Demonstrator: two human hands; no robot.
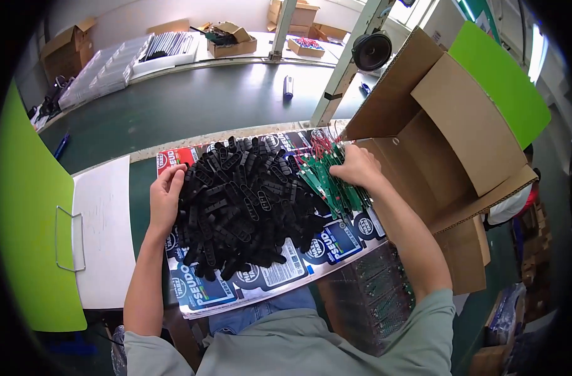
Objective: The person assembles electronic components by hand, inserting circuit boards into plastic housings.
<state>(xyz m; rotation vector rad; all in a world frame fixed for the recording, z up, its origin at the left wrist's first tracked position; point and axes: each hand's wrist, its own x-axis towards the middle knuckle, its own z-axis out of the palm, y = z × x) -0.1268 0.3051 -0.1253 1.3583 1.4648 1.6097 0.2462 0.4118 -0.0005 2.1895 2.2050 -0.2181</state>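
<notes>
A heap of black plastic casings (248,200), small, long and slotted, covers most of the printed sheets in front of me. At its upper left edge, my left hand (165,193) is closed, with thumb and fingers pinched together; what lies between the tips is too small to make out. Right of the heap lies a bundle of narrow green circuit boards (333,188) with thin red wires (321,148) at the far end. My right hand (359,168) is over this bundle, its fingers curled down around boards, the fingertips partly hidden.
An open cardboard box (424,163) stands right of the boards. Under the heap are printed sheets (201,291). White paper (103,232) and a green panel (38,238) are at left. Beyond the ledge, a dark green table (217,94) carries a small cylinder (288,88). A round speaker (372,51) hangs on a post.
</notes>
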